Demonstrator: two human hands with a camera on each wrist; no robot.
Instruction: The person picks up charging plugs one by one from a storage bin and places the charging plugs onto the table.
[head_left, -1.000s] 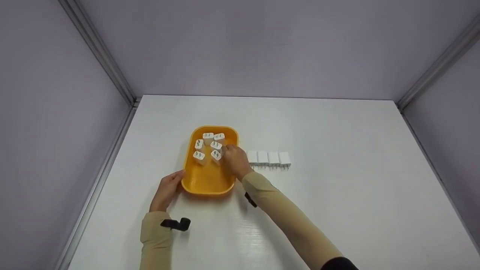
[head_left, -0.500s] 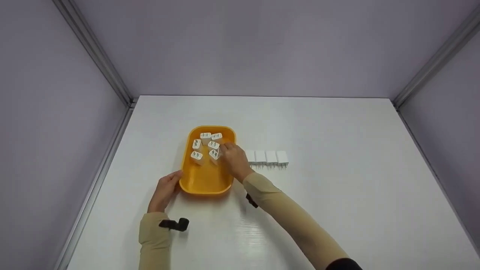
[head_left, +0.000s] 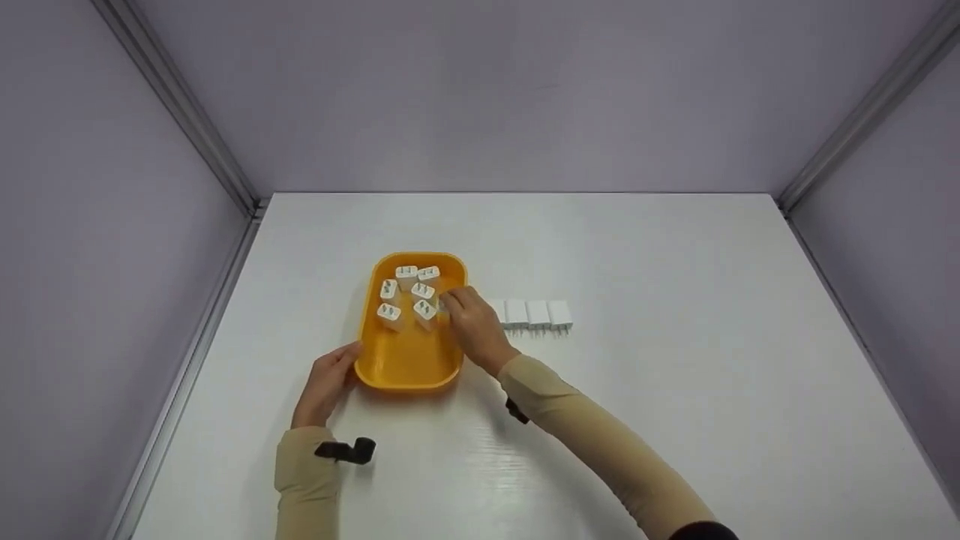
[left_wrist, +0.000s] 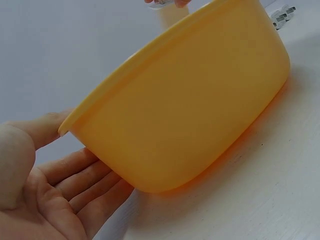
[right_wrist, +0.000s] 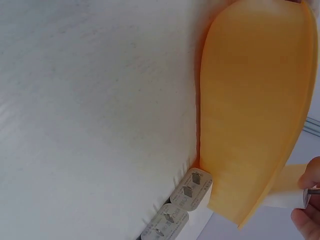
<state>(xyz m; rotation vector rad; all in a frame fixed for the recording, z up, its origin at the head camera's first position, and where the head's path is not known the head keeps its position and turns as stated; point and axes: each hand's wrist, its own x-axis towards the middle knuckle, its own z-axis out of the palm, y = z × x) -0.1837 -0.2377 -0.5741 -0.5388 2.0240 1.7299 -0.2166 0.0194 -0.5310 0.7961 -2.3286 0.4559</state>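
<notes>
In the head view, my left hand [head_left: 326, 384] holds the near left side of a yellow tray [head_left: 405, 367]. The left wrist view shows its thumb at the rim and its other fingers against the outer wall. My right hand [head_left: 476, 324] is over the tray's right rim. Its fingertips pinch a white plug adapter [right_wrist: 286, 199], mostly hidden in the head view, with a metal prong showing in the right wrist view. Several white plug adapters [head_left: 389, 315] stand inside the tray, prongs up.
Right of the tray, several more white plug adapters [head_left: 538, 313] lie side by side in a row on the white table [head_left: 675, 360], prongs toward me. My right hand partly hides the row's left end. Grey walls [head_left: 525, 97] enclose the table.
My right hand has shifted slightly right relative to the tray, still at its right rim. My left hand keeps its hold. The whole head view has drifted a little.
</notes>
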